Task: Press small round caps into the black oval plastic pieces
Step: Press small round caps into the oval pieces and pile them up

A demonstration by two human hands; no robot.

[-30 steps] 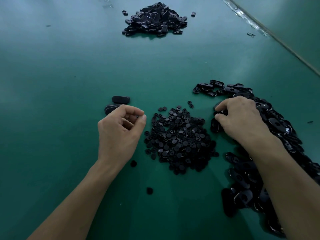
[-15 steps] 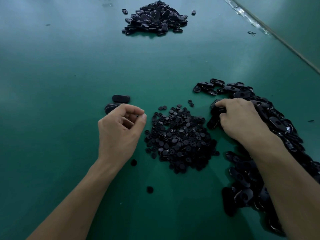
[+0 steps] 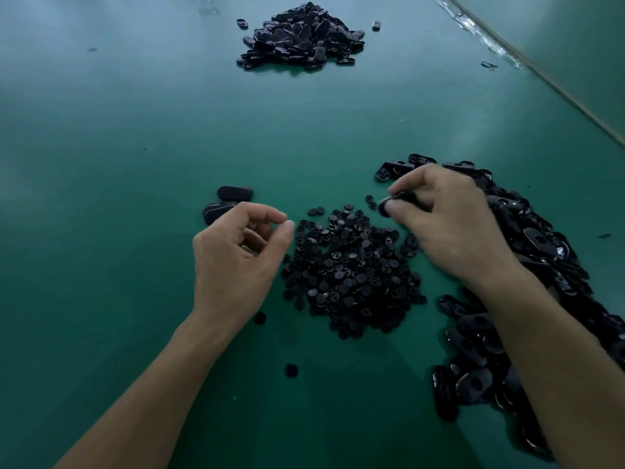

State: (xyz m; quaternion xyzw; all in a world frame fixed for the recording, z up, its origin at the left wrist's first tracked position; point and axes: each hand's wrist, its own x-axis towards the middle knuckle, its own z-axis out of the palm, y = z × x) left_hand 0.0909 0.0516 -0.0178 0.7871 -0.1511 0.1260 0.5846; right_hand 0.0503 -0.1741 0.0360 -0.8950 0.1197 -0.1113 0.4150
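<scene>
Head view: right hand point(image 3: 449, 225) pinches oval piece point(image 3: 399, 199) beside cap pile point(image 3: 351, 275).

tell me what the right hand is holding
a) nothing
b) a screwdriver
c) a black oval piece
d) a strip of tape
c: the right hand pinches a black oval piece between thumb and fingers, at the far edge of the cap pile.
</scene>
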